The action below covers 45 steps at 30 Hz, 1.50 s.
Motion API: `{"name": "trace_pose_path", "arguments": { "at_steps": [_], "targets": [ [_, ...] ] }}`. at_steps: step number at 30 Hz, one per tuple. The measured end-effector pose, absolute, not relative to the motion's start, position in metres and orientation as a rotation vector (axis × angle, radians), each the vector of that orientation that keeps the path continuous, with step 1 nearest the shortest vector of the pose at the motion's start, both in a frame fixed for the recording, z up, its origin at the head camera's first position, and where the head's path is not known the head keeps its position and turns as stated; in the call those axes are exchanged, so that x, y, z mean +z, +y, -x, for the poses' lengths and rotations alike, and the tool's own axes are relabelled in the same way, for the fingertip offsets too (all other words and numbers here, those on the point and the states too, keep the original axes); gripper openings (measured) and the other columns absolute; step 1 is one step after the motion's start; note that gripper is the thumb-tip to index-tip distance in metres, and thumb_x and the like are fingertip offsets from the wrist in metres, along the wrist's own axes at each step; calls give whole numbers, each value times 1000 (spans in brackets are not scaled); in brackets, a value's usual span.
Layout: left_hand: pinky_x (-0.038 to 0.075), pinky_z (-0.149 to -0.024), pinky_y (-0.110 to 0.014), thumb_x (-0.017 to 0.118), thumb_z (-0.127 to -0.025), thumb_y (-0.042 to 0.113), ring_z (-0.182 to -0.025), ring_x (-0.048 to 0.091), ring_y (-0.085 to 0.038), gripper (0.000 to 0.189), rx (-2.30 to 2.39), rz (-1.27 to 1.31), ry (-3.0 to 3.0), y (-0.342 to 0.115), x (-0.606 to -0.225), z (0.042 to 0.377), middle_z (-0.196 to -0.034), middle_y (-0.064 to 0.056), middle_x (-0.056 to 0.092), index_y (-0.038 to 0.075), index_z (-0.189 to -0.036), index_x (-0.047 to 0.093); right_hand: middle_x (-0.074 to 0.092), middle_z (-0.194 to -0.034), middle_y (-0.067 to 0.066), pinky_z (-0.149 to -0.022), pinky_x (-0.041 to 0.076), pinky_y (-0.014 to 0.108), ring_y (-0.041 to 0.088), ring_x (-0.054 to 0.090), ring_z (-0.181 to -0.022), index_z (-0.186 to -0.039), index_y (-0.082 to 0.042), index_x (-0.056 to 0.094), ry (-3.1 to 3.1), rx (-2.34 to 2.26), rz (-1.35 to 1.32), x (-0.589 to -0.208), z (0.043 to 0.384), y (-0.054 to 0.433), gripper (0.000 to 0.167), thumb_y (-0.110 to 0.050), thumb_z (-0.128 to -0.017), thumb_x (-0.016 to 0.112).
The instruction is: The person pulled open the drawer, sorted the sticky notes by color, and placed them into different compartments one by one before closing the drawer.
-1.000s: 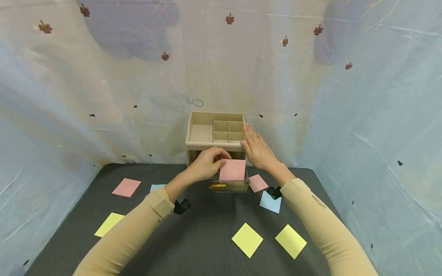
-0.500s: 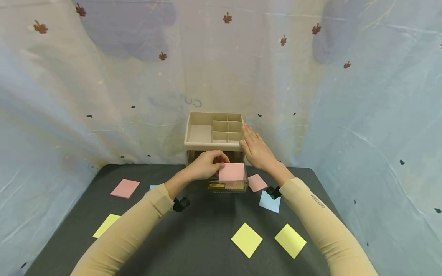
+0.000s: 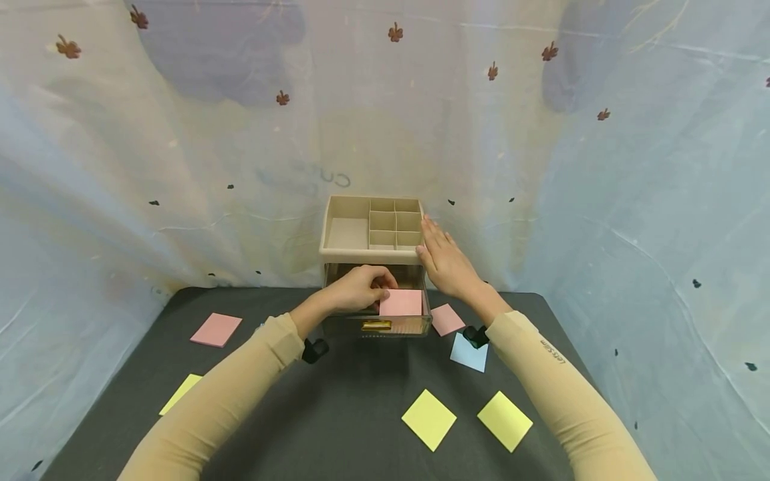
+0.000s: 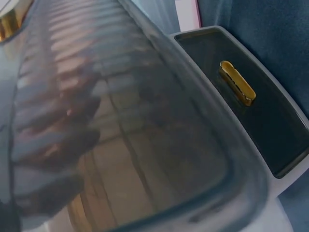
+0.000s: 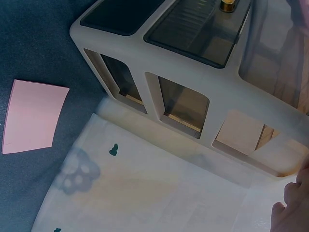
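Observation:
My left hand (image 3: 357, 287) pinches a pink sticky note pad (image 3: 400, 302) by its left edge, inside the pulled-out top drawer (image 3: 337, 326) of a beige desktop organizer (image 3: 373, 255). The pad's lower part shows through the see-through drawer front, right of a gold handle (image 3: 376, 325). Some left fingertips are hidden. Flat against the organizer's right side rests my right hand (image 3: 448, 264), fingers straight. Smoky clear plastic of the drawer fills much of the left wrist view, with a lower gold handle (image 4: 237, 83) beyond. In the right wrist view, right fingers (image 5: 292, 208) show at the corner.
On the black tabletop (image 3: 337, 414) lie a pink pad (image 3: 216, 329) and a partly covered yellow pad (image 3: 180, 394) at left. At right are a pink pad (image 3: 448, 319), a blue one (image 3: 468, 352) and two yellow ones (image 3: 429, 419). A curtain (image 3: 361, 133) hangs behind.
The pink sticky note pad has gone down deeper into the drawer, my left hand lowering slightly with it. My right hand stays against the organizer's side.

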State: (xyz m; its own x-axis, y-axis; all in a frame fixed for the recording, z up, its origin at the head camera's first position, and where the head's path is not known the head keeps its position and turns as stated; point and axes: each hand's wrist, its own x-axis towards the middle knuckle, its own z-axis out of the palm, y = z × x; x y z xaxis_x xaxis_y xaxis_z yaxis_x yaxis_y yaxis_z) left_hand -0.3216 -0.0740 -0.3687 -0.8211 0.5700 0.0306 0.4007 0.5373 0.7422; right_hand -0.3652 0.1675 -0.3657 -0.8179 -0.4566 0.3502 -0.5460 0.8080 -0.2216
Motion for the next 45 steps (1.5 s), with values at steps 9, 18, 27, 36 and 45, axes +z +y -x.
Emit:
{"name": "trace_pose_path", "arguments": {
  "at_steps": [9, 18, 27, 36, 45],
  "targets": [
    [58, -73, -31, 72, -99, 8, -85, 67, -19, 15, 1027, -902, 2611, -75, -371, 331, -99, -4, 71, 7, -114, 73, 4, -175, 12, -127, 14, 58, 37, 11, -160, -166, -1, 8, -2726, 459, -769, -366, 366, 168, 67, -41, -115, 24],
    [59, -83, -34, 81, -92, 10, -92, 67, -16, 23, 919, -918, 2634, -74, -375, 333, -103, -3, 72, 8, -114, 76, 3, -175, 11, -128, 13, 57, 36, 10, -160, -167, -2, 6, -2729, 459, -767, -366, 365, 168, 67, -41, -115, 24],
    [58, -81, -32, 81, -92, 10, -92, 64, -17, 22, 841, -951, 2659, -75, -376, 331, -106, -5, 64, 6, -113, 78, 4, -175, 12, -127, 14, 58, 37, 11, -160, -167, -2, 5, -2725, 461, -765, -367, 365, 168, 65, -39, -116, 23],
    [58, -81, -32, 81, -93, 11, -92, 64, -17, 23, 819, -920, 2669, -74, -374, 330, -107, -5, 66, 6, -115, 77, 2, -175, 11, -128, 13, 56, 36, 10, -160, -167, -3, 4, -2724, 469, -768, -366, 364, 167, 67, -41, -115, 23],
    [59, -87, -35, 73, -98, 12, -99, 68, -18, 27, 860, -876, 2655, -75, -372, 326, -113, -6, 72, 6, -124, 73, 2, -175, 11, -128, 13, 57, 36, 9, -160, -167, -3, 4, -2723, 483, -781, -367, 366, 168, 68, -42, -115, 22]
  ]
}}
